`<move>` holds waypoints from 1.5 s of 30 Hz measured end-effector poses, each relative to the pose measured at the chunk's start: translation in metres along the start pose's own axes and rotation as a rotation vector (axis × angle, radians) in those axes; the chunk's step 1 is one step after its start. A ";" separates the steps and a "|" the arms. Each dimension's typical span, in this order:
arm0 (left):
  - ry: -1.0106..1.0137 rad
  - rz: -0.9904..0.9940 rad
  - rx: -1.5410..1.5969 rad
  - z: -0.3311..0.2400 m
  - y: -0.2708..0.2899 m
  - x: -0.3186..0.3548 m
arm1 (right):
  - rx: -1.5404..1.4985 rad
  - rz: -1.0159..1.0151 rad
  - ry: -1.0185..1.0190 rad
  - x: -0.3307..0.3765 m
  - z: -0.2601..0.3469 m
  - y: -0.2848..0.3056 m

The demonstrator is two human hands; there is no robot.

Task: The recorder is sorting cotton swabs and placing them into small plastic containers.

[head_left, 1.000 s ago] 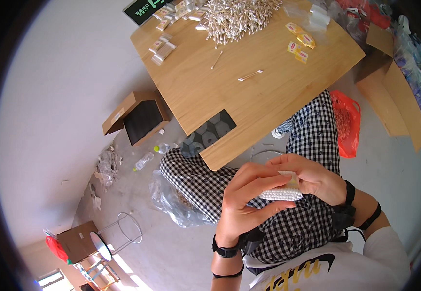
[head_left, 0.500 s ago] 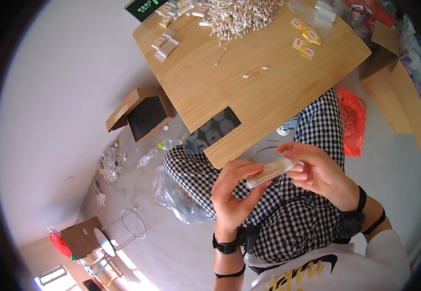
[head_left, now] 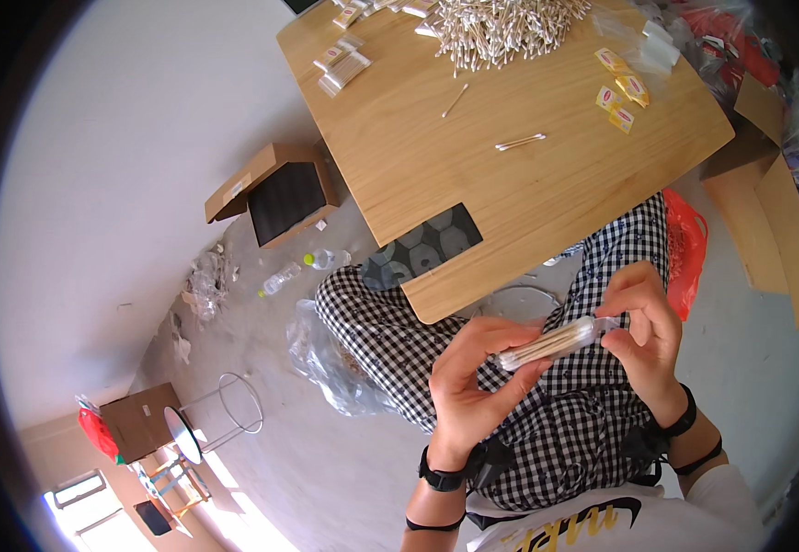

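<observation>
Above my lap I hold a clear plastic bag of cotton swabs (head_left: 551, 344), tilted, its right end higher. My left hand (head_left: 475, 375) is closed on the bag's left end, thumb below and fingers above. My right hand (head_left: 646, 333) pinches the loose clear film at the bag's right end. On the wooden table (head_left: 556, 193) ahead lie a few loose swabs (head_left: 520, 143) and one single swab (head_left: 456, 100). A large heap of swabs (head_left: 508, 32) sits at the table's far side.
Filled swab bags (head_left: 344, 72) lie at the table's far left. Yellow-and-white cards (head_left: 622, 89) and clear empty bags (head_left: 657, 48) are at the right. Open cardboard boxes (head_left: 275, 193) and a red plastic bag (head_left: 686, 253) stand on the floor, near plastic bottles (head_left: 280, 279).
Both hands and the swab bag have shifted right in view. My right fingers have gone from resting around the bag's end to pinching its film. The table also appears shifted right.
</observation>
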State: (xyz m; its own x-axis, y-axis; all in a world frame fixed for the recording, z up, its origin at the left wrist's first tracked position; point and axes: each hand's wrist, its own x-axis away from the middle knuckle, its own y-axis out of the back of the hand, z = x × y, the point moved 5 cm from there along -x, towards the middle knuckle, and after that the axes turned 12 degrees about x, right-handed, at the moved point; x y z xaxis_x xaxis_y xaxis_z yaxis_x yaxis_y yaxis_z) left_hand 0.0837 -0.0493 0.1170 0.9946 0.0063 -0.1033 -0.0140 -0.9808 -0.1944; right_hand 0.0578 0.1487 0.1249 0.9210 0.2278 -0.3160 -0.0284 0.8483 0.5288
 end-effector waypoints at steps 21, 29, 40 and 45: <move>0.207 0.476 -0.115 -0.022 0.011 -0.029 | 0.061 0.273 0.312 0.003 0.014 0.000; 0.164 0.666 -0.288 -0.036 0.001 -0.038 | 0.031 0.218 0.317 0.007 0.015 -0.003; 0.288 0.704 -0.354 -0.022 -0.001 -0.039 | 0.047 0.121 0.236 0.012 0.009 -0.006; 0.309 0.593 -0.149 -0.029 0.007 -0.041 | -0.062 0.058 0.125 0.020 -0.002 -0.001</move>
State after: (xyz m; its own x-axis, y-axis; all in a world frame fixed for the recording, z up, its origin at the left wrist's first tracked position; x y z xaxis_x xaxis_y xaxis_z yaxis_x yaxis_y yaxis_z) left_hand 0.0459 -0.0625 0.1482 0.8073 -0.5741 0.1366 -0.5728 -0.8180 -0.0525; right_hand 0.0752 0.1532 0.1164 0.8615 0.3322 -0.3840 -0.1082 0.8590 0.5004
